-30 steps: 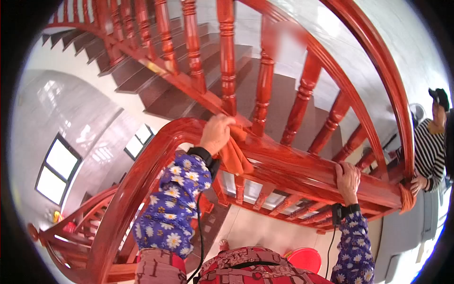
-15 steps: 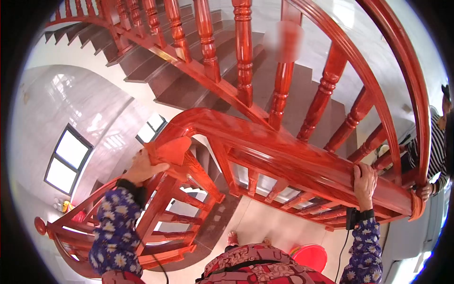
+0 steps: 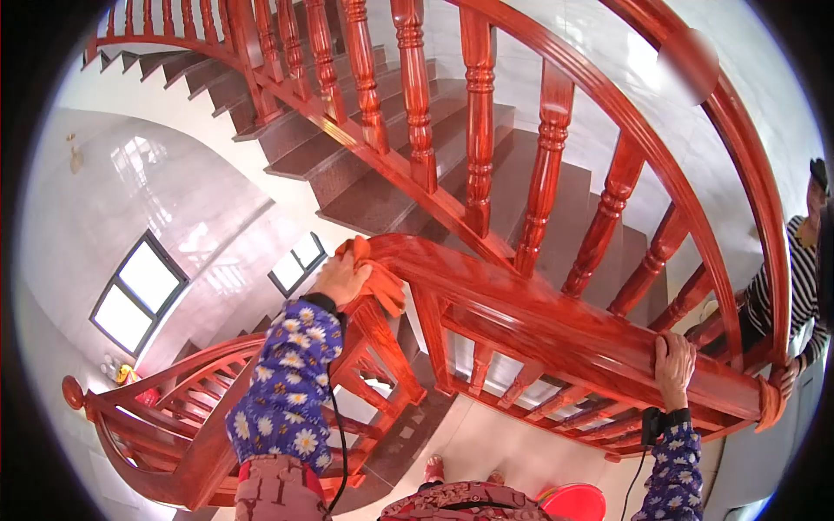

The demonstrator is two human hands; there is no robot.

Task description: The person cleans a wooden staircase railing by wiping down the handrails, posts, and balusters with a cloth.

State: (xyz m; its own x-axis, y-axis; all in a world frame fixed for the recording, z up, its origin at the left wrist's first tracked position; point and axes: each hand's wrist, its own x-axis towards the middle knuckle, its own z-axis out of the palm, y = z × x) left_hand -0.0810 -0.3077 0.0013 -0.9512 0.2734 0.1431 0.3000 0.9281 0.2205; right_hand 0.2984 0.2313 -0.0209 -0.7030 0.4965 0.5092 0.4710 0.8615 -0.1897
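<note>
My left hand holds an orange-red cloth against the curved top of the red wooden handrail. Part of the cloth hangs over the side of the rail. Farther right, my right hand grips the same rail, fingers over its top edge. Both arms wear blue sleeves with white daisies. A small black device with a cable sits by my right wrist.
At the right, a person in a striped top has a hand by another orange cloth at the rail's end. Turned balusters line the dark stairs. A red basin stands on the floor below.
My left hand has slid the cloth forward and right, up onto the rail's bend. My right hand stays on the rail. The view has shifted slightly.
</note>
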